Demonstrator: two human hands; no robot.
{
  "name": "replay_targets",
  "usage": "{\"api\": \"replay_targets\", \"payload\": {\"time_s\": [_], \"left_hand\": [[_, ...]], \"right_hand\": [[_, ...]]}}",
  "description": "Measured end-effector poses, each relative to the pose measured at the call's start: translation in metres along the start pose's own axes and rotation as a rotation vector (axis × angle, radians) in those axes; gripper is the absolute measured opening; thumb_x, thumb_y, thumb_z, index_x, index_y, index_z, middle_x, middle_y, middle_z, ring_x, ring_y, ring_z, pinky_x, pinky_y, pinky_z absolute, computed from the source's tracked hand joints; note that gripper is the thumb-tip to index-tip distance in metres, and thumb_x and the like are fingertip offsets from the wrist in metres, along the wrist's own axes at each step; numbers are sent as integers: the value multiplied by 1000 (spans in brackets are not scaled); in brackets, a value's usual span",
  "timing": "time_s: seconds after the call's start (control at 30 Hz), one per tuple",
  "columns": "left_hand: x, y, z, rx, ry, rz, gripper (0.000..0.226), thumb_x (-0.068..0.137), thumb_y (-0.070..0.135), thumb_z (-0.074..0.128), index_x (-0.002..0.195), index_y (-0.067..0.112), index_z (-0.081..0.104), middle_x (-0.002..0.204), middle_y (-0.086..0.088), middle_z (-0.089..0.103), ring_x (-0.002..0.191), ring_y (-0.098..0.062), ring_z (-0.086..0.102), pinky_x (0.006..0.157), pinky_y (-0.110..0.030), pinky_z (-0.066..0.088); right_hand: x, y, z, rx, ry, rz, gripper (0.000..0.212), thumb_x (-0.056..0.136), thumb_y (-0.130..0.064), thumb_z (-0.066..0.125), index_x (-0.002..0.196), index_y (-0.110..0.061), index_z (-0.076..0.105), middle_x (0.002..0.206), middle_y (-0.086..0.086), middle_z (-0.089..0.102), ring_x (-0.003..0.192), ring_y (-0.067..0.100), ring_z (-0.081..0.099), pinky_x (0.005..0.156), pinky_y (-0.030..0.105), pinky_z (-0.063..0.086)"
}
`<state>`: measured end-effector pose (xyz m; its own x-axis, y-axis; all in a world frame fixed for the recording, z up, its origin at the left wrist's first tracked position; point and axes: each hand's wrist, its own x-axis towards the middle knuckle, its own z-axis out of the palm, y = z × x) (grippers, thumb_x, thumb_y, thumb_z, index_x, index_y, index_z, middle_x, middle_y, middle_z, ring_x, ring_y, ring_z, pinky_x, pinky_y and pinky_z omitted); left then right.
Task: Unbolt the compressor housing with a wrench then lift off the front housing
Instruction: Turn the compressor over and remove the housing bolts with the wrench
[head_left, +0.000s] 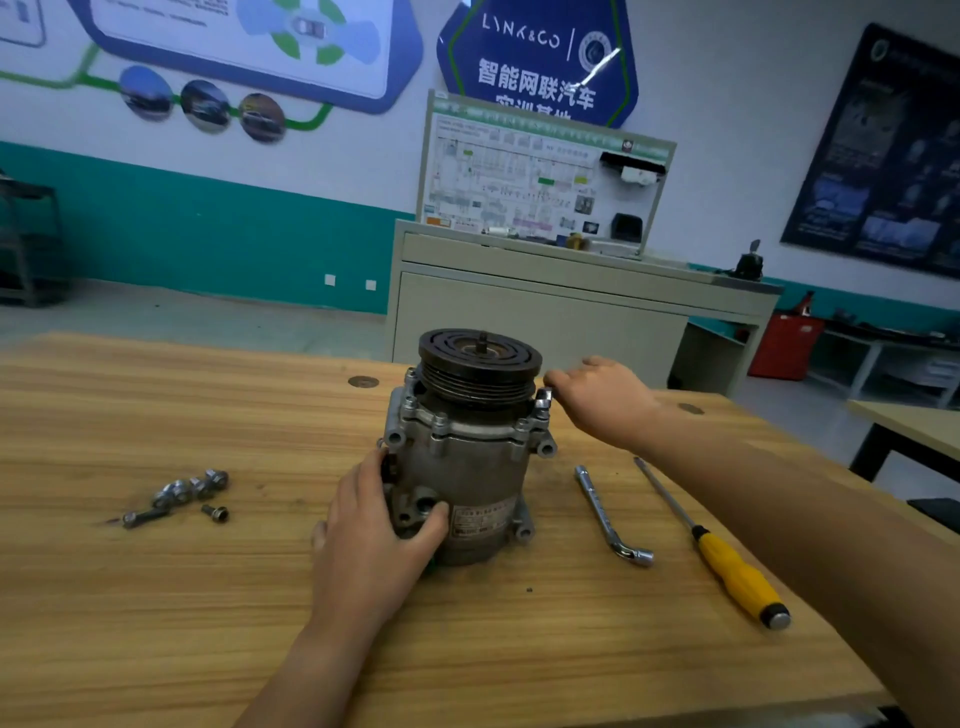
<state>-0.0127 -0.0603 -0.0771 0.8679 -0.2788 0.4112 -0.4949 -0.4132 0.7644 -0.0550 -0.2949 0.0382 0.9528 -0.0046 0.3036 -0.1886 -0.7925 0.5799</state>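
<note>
Table: a light wooden workbench top (156, 623) is seen under everything, with the person's forearms reaching over its near edge.
Left hand: the left hand (374, 530) is wrapped round the lower left side of the compressor, with the thumb pressed on its front face.
Screwdriver: a long screwdriver with a yellow and black handle (727, 566) is laid on the near right of the table, its shaft pointing far-left.
Wrench: a silver L-shaped socket wrench (610, 514) is laid between the screwdriver and the compressor, touched by neither hand.
Bolts: a small heap of loose silver bolts (176, 496) is gathered well to the left.
Compressor: a grey cast-metal compressor (462, 467) is stood upright at the table's middle, its front housing (467, 426) seated on top under a black grooved pulley (480, 358).
Right hand: the right hand (605, 400) is held at the housing's upper right ear; whether a bolt is pinched cannot be told.
Background: a beige metal cabinet (545, 306) carrying an upright wiring-diagram board (540, 176) is placed beyond the table.
</note>
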Motion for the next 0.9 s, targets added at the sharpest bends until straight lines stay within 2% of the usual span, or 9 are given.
{"api": "replay_targets", "payload": {"time_s": [0.03, 0.1, 0.17, 0.23, 0.33, 0.5, 0.67, 0.8, 0.9], "left_hand": [[0, 0, 0, -4, 4, 2, 78, 78, 44, 66, 142, 21, 28, 141, 1, 37, 129, -19, 37, 104, -49, 34], [-1, 0, 1, -5, 10, 12, 77, 78, 43, 67, 141, 20, 29, 140, 0, 40, 129, -19, 38, 104, -49, 34], [0, -1, 1, -5, 8, 13, 77, 78, 42, 67, 141, 20, 31, 139, -1, 40, 129, -20, 38, 103, -50, 35], [1, -1, 1, -2, 11, 15, 77, 78, 41, 68, 141, 19, 31, 139, -2, 41, 129, -21, 37, 103, -51, 35], [1, 1, 1, -5, 17, 21, 76, 77, 39, 69, 140, 17, 32, 138, -4, 41, 129, -22, 37, 103, -51, 34], [0, 1, 1, -4, 22, 37, 73, 77, 38, 69, 138, 17, 35, 135, -4, 42, 126, -22, 39, 101, -51, 36], [0, 0, 0, 1, 19, 37, 75, 77, 40, 68, 140, 17, 34, 136, -4, 42, 127, -22, 38, 102, -51, 36], [0, -1, 0, 2, 15, 36, 75, 78, 41, 67, 140, 16, 33, 137, -5, 41, 127, -21, 38, 102, -51, 35], [0, -1, 0, -2, 11, 37, 75, 78, 41, 67, 140, 17, 32, 138, -4, 40, 128, -21, 38, 102, -51, 36]], "right_hand": [[-2, 2, 0, 6, 21, 18, 24, 98, -16, 38, 121, -13, 46, 101, 4, 65, 91, 23, 60, 93, 31, 38], [-14, 4, -4, 60, 75, 103, 23, 99, -20, 35, 117, -12, 47, 88, 2, 62, 78, 21, 59, 75, 29, 43], [-33, 2, -13, 236, 171, 240, 24, 100, -24, 32, 113, -10, 47, 66, -4, 50, 57, 18, 51, 50, 27, 37], [-54, -5, -24, 459, 247, 333, 23, 98, -23, 34, 114, -10, 46, 56, -8, 43, 47, 14, 45, 41, 26, 30], [-78, -17, -40, 465, 80, 299, 28, 97, -24, 32, 122, -17, 43, 62, -7, 46, 57, 15, 50, 47, 30, 37], [-79, -28, -52, 304, -150, 329, 26, 97, -20, 31, 120, -17, 43, 65, -4, 43, 61, 15, 46, 44, 26, 27], [-70, -33, -62, 23, -215, 271, 21, 92, -8, 38, 113, -11, 44, 60, -2, 38, 50, 12, 38, 40, 24, 26], [-68, -37, -72, -60, -230, 195, 16, 95, -14, 36, 106, -9, 47, 59, -2, 33, 47, 12, 35, 38, 24, 25], [-63, -28, -74, -38, -268, 182, 16, 97, -21, 34, 104, -13, 45, 61, -3, 38, 50, 11, 38, 41, 24, 29]]}}
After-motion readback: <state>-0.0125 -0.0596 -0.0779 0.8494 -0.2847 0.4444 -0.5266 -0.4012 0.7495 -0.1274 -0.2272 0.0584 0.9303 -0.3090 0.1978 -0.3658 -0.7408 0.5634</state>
